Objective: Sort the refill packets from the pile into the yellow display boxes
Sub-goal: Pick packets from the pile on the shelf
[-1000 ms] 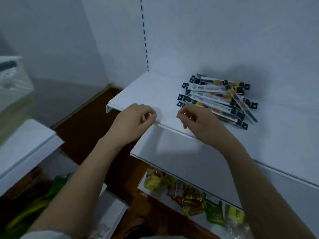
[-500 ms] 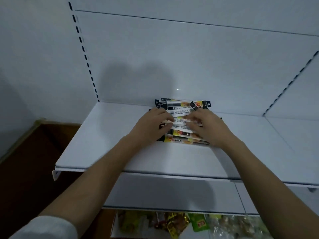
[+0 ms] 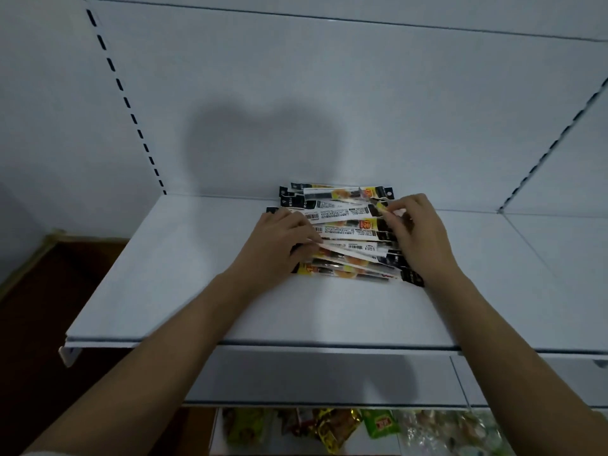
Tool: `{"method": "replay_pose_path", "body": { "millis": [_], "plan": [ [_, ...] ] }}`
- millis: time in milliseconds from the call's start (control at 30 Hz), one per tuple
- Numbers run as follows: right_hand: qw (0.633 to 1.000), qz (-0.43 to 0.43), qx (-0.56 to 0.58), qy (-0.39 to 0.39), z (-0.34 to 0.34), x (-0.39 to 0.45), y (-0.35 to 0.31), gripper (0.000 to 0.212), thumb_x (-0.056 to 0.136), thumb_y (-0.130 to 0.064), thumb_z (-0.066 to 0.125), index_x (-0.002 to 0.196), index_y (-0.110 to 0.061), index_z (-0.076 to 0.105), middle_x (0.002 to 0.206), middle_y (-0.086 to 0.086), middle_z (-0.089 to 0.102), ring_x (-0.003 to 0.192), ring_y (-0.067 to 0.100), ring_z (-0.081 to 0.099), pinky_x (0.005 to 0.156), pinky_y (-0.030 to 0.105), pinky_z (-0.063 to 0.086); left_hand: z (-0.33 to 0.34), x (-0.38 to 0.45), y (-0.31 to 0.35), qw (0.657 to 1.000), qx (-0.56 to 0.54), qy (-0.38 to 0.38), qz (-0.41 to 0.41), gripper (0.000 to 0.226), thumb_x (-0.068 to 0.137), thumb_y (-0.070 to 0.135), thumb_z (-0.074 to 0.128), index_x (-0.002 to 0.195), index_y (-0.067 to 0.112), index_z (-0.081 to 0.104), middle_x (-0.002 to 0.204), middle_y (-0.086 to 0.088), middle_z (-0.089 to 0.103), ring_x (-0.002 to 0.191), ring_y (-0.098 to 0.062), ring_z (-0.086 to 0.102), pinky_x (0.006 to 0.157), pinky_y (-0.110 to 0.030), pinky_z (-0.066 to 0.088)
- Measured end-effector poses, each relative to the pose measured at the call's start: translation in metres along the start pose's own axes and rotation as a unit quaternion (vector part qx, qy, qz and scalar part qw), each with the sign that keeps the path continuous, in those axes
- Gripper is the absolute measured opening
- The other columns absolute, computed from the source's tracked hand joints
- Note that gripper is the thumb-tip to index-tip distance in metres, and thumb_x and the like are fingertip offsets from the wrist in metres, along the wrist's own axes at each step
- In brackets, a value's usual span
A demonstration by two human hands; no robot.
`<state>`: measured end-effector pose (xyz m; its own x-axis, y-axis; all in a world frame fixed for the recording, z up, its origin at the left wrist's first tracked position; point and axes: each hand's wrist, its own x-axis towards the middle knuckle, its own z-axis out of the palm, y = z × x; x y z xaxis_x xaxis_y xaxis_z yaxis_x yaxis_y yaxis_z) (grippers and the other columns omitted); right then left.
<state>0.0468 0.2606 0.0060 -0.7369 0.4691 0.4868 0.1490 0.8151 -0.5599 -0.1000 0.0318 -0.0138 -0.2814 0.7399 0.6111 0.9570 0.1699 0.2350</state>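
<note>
A pile of long, narrow refill packets (image 3: 345,227), white and black with yellow-orange prints, lies at the back of a white metal shelf (image 3: 184,291). My left hand (image 3: 279,248) rests on the pile's left end, fingers pressing down on the packets. At the pile's right end my right hand (image 3: 418,235) has its fingers curled, with the fingertips pinching the end of one upper packet. No yellow display box is in view.
The white back panel (image 3: 329,93) with slotted uprights rises behind the shelf. A lower shelf (image 3: 329,429) holds green and gold snack bags. Brown floor (image 3: 49,291) shows at the left.
The view swung from the shelf edge to face the pile. Both hands moved from the shelf's front edge onto the packets, and the right fingers now pinch a packet end.
</note>
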Motion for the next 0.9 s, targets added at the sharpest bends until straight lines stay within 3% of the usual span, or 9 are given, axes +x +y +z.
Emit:
{"method": "replay_pose_path", "body": {
  "millis": [100,200,333,400,500,567,700,767,900],
  "plan": [
    [0.999,-0.031,-0.024,-0.038,-0.003,0.005,-0.003,0.013,0.107,-0.027,0.040,0.098,-0.023,0.049,0.093,-0.004,0.055,0.079,0.015,0.051,0.066,0.030,0.032,-0.008,0.001,0.004,0.999,0.035,0.041,-0.005,0.024,0.096,0.026,0.051,0.101,0.012,0.069,0.100,0.000,0.070,0.096,-0.018,0.056,0.086,-0.030,0.034],
    [0.989,-0.110,-0.063,-0.078,-0.005,0.006,-0.009,0.021,0.106,-0.036,0.036,0.099,-0.020,0.048,0.083,-0.004,0.055,0.074,0.022,0.053,0.062,0.031,0.031,-0.016,0.002,0.008,0.996,0.059,0.067,-0.025,0.019,0.098,0.019,0.048,0.107,0.010,0.062,0.099,-0.005,0.070,0.089,-0.020,0.060,0.086,-0.033,0.037],
    [0.981,-0.115,-0.067,-0.138,-0.012,0.007,-0.016,0.027,0.096,-0.048,0.058,0.103,-0.022,0.053,0.072,-0.006,0.061,0.063,0.017,0.057,0.057,0.031,0.043,-0.027,-0.001,0.003,0.986,0.100,0.106,-0.076,0.032,0.097,0.014,0.041,0.125,0.015,0.055,0.092,-0.004,0.071,0.074,-0.025,0.064,0.078,-0.033,0.037],
    [0.975,-0.115,-0.072,-0.175,-0.013,0.005,-0.020,0.027,0.090,-0.045,0.067,0.100,-0.021,0.061,0.080,-0.003,0.067,0.072,0.021,0.062,0.066,0.037,0.051,-0.033,-0.003,0.001,0.981,0.120,0.129,-0.085,0.039,0.094,0.009,0.040,0.126,0.013,0.061,0.088,-0.001,0.069,0.071,-0.023,0.062,0.072,-0.038,0.039],
    [0.959,-0.146,-0.092,-0.226,-0.010,0.001,-0.036,0.043,0.084,-0.061,0.061,0.109,-0.026,0.067,0.101,-0.008,0.069,0.091,0.016,0.063,0.080,0.038,0.053,-0.031,-0.004,0.005,0.975,0.157,0.126,-0.089,0.030,0.092,0.014,0.045,0.112,0.016,0.068,0.086,0.004,0.066,0.070,-0.020,0.060,0.073,-0.034,0.032],
    [0.946,-0.175,-0.109,-0.248,-0.004,0.000,-0.044,0.056,0.082,-0.067,0.061,0.119,-0.025,0.066,0.111,-0.008,0.065,0.099,0.017,0.062,0.083,0.038,0.052,-0.027,-0.004,0.005,0.970,0.197,0.116,-0.081,0.023,0.095,0.021,0.050,0.106,0.018,0.070,0.086,0.006,0.069,0.073,-0.021,0.062,0.075,-0.033,0.031],
    [0.930,-0.213,-0.129,-0.269,0.006,-0.003,-0.047,0.054,0.087,-0.058,0.065,0.126,-0.020,0.062,0.118,-0.005,0.061,0.106,0.020,0.061,0.084,0.040,0.053,-0.029,-0.003,0.006,0.960,0.241,0.109,-0.093,0.021,0.098,0.025,0.050,0.103,0.017,0.069,0.081,0.004,0.071,0.078,-0.022,0.063,0.081,-0.039,0.037],
    [0.929,-0.225,-0.124,-0.267,0.004,-0.004,-0.049,0.045,0.090,-0.050,0.066,0.123,-0.019,0.064,0.117,-0.004,0.063,0.107,0.021,0.062,0.083,0.039,0.053,-0.033,-0.001,0.012,0.969,0.191,0.083,-0.130,0.020,0.098,0.024,0.047,0.098,0.011,0.062,0.075,-0.002,0.066,0.071,-0.026,0.060,0.078,-0.037,0.039],
    [0.932,-0.232,-0.106,-0.259,-0.014,0.003,-0.050,0.036,0.094,-0.041,0.063,0.125,-0.021,0.065,0.118,-0.005,0.066,0.109,0.018,0.060,0.083,0.033,0.049,-0.035,0.009,0.022,0.976,0.063,0.013,-0.210,0.005,0.099,0.011,0.049,0.103,0.009,0.048,0.077,-0.001,0.058,0.063,-0.023,0.053,0.054,-0.033,0.039]
  ]
}}
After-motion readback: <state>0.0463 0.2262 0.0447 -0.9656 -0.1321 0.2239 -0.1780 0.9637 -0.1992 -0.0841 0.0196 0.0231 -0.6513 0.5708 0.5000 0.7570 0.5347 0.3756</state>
